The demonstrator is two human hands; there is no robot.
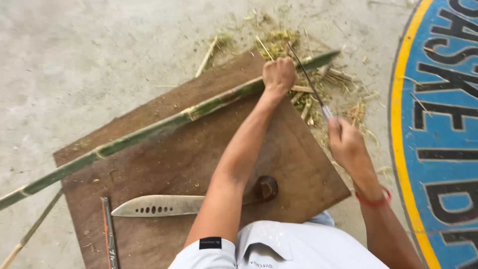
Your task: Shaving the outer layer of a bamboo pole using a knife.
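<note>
We clamp our left hand on the bamboo lying across the board; our right hand grips a blade. A slip could cut our left knuckles.

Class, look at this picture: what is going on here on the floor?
A person works over a brown board on a concrete floor. The left hand grips a long green bamboo stalk lying across the board, while the right hand holds a thin blade against the stalk's end. Shavings lie around it. A large knife with holes rests unused on the board.
</note>
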